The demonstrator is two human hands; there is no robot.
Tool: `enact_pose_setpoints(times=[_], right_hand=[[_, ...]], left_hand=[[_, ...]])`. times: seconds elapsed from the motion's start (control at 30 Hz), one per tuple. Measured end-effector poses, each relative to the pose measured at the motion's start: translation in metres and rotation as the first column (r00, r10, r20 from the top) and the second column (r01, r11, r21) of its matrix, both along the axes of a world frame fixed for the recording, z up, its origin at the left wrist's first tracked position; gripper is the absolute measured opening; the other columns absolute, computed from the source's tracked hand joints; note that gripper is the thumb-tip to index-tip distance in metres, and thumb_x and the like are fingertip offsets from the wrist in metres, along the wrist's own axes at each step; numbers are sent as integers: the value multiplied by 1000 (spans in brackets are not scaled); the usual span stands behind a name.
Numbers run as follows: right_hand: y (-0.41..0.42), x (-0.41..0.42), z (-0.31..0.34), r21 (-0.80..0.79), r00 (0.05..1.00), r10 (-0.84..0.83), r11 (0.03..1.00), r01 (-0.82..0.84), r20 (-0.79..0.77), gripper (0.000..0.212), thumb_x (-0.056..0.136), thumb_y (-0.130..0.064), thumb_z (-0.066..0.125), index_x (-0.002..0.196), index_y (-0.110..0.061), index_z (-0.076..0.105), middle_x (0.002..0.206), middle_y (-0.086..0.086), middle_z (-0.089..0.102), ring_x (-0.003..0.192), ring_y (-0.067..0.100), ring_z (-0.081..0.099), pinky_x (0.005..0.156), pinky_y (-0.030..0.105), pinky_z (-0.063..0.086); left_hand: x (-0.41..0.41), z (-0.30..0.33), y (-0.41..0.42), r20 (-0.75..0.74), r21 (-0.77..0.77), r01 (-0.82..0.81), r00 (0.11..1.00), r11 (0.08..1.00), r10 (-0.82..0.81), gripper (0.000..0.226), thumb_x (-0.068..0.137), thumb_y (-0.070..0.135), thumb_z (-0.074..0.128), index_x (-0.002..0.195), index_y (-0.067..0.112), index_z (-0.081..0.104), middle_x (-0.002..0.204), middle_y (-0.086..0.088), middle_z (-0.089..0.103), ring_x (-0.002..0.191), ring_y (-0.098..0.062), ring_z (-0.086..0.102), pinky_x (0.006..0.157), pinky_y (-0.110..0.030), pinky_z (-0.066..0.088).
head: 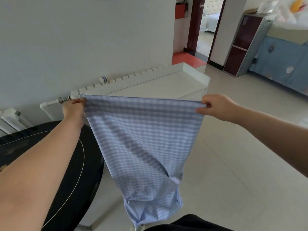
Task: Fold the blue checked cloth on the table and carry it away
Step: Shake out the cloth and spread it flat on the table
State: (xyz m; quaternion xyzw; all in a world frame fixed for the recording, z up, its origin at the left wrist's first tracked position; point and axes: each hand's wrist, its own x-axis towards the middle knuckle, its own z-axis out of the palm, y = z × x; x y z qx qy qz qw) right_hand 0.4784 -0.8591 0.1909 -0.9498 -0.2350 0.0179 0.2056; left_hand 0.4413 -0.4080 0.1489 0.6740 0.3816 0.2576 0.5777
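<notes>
- Where the blue checked cloth (143,139) hangs lowest, its bottom corner is lost behind a dark shape at the picture's lower edge, so the hem there cannot be followed.
- What that dark shape is cannot be told from here.
- Only part of the round black table (70,172) shows; the left forearm crosses over it and the frame cuts it off on the left.
- Both arms reach forward, bare and nearly straight, spread wide apart with the cloth's top edge pulled taut between them.
- Left hand (74,109) is pinched closed on the top left corner, its fingertips tucked behind the fabric.
- Right hand (218,108) is pinched closed on the top right corner, thumb and forefinger folded over the edge.
- One cloth, held up in the air beside the table and clear of it, hanging doubled and narrowing downward over the pale tiled floor (233,164).
- One table, two hands, one white radiator (126,77) along the wall behind, with a small jar (103,79) standing on it.
</notes>
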Motion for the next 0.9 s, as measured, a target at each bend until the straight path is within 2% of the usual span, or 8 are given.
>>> enact_pose_setpoints(times=[0.1,0.2,0.27,0.37,0.47,0.63,0.73,0.9], right_hand=[[10,4,-6,317,986,-162,938,142,37,20,86,-23,67,86,-13,49,67,1,45,59,16,40,52,25,33],[14,18,-8,471,954,-268,830,298,-131,41,86,-20,68,122,-16,49,82,10,58,69,23,58,66,34,52],[10,29,-7,393,914,-356,826,404,-192,29,85,-22,69,108,-7,62,90,13,66,83,29,65,80,42,55],[10,32,2,445,901,-424,792,418,-91,20,86,-23,67,81,-4,63,72,6,58,69,20,56,69,31,45],[26,17,16,640,865,-450,736,221,220,13,87,-24,65,77,-20,59,68,-15,51,63,-1,46,60,10,36],[26,11,-9,276,950,-312,912,303,-14,22,84,-28,69,71,-20,55,66,-8,50,61,13,47,53,23,32],[31,7,-30,387,939,-344,862,328,-28,18,87,-26,67,77,-13,59,65,-5,50,61,13,46,53,25,33],[32,18,-13,364,944,-327,875,320,-44,20,88,-29,64,81,-12,59,74,3,59,70,22,56,65,31,45]], left_hand=[[10,18,-3,49,-116,-33,998,993,38,19,92,15,53,75,21,59,73,-3,55,52,-11,44,43,-20,38],[20,27,-10,157,-187,-25,986,982,56,26,96,18,52,70,21,54,67,0,53,54,-12,50,54,-22,52],[20,30,-16,199,-161,31,980,986,2,25,97,18,50,73,20,54,68,1,55,61,-13,55,71,-26,56],[15,39,-17,257,-44,57,965,997,-44,22,97,22,50,75,22,55,71,2,59,68,-13,59,81,-31,58],[4,47,-13,346,44,-84,936,996,63,24,98,28,47,74,28,50,76,3,59,69,-7,56,66,-5,49],[-15,-10,4,35,105,19,999,994,-23,17,95,20,49,82,20,60,82,-1,58,86,-18,54,76,-28,42],[-22,-25,3,11,100,-32,999,994,31,23,97,22,49,111,11,63,95,-7,59,88,-20,53,75,-27,42],[-11,-4,7,17,32,-12,1000,999,11,17,96,15,47,104,13,61,83,-1,59,81,-16,57,64,-23,48]])
